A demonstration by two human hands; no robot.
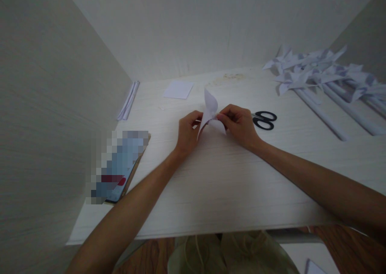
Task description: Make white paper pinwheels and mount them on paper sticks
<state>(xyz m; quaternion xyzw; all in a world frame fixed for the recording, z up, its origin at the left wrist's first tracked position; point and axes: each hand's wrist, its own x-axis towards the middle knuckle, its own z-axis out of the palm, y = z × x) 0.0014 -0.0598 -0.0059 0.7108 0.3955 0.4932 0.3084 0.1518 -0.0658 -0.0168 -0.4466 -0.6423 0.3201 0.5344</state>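
Note:
Above the middle of the white table I hold a white paper pinwheel (210, 107) with curved blades. My left hand (188, 133) grips it from the left, its fingers closed behind the paper and partly hidden. From the right, my right hand (239, 123) pinches the pinwheel near its centre between thumb and fingertips. Scissors (264, 120) with black handles lie just right of my right hand, their blades mostly hidden by it. Behind my hands a square sheet of white paper (179, 89) lies flat.
Several finished paper pinwheels (297, 79) on rolled paper sticks (322, 115) are heaped at the right. Rolled paper sticks (129, 101) lean by the left wall. A phone (126, 173), partly blurred out, is propped at the left. Walls enclose the table (208, 197) behind and at both sides.

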